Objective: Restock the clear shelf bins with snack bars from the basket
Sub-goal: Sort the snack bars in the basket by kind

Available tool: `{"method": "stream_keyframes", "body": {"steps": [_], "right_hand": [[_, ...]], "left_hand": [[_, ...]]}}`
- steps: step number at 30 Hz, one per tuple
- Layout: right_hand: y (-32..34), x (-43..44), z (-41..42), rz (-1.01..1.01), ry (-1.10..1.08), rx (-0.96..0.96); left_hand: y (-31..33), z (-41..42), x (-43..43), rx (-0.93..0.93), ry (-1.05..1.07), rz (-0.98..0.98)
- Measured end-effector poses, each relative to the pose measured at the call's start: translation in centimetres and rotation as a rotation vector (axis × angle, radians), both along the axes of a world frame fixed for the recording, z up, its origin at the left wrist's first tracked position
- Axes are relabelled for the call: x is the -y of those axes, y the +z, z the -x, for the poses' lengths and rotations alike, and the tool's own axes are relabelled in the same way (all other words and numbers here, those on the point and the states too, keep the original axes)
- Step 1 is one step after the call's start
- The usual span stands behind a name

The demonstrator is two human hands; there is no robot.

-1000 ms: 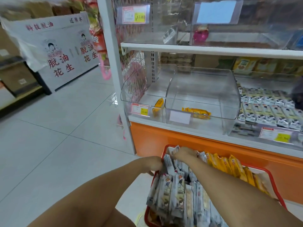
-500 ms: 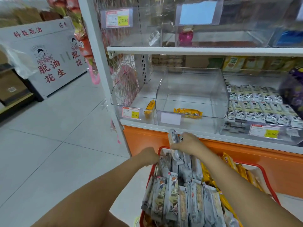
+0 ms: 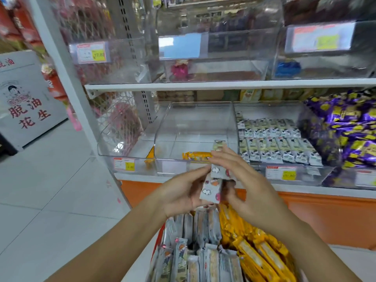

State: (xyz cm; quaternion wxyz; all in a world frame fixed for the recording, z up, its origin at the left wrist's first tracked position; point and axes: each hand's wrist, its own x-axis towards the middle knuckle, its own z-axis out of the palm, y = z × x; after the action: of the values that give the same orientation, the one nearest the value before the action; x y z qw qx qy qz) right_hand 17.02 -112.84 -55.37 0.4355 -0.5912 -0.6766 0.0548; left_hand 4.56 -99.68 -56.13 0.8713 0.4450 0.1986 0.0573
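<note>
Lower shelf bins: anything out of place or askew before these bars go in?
A lone yellow bar lies crosswise at the front of the middle bin, and a second yellow bar leans on end in the front corner of the left bin. The grey bars held by the left hand and right hand do not match them.

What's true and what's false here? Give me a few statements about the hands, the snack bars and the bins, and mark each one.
1. The left hand and right hand both hold grey-wrapped bars above the basket. True.
2. The middle clear bin is packed full. False: only one yellow bar lies in it.
3. The basket holds grey bars and yellow bars. True.
4. The neighbouring bin to the right is empty. False: rows of white-wrapped bars fill it.
</note>
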Motion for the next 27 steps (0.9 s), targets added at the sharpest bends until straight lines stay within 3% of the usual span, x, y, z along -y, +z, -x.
{"method": "stream_keyframes", "body": {"steps": [3, 6, 10, 17, 22, 27], "right_hand": [[-0.4, 1.4, -1.1, 0.019, 0.013, -0.225], [-0.9, 1.9, -1.5, -0.068, -0.158, -0.412], [-0.9, 1.8, -2.1, -0.079, -0.365, -0.503], [-1.7, 2.0, -4.0, 0.084, -0.410, -0.786], [-1.8, 2.6, -5.1, 0.107, -0.478, -0.699], [-1.2, 3.0, -6.0, 0.225, -0.382, -0.534]], "left_hand": [[-0.3, -1.3, 0.3, -0.027, 0.014, -0.099], [-1.1, -2.6, 0.8, -0.075, 0.011, -0.160], [-1.3, -4.0, 1.6, -0.048, 0.009, -0.205], [-1.5, -5.2, 2.2, 0.000, 0.051, -0.227], [-1.0, -6.1, 2.0, 0.033, 0.027, -0.180], [-0.5, -6.8, 1.5, 0.018, -0.005, -0.087]]}}
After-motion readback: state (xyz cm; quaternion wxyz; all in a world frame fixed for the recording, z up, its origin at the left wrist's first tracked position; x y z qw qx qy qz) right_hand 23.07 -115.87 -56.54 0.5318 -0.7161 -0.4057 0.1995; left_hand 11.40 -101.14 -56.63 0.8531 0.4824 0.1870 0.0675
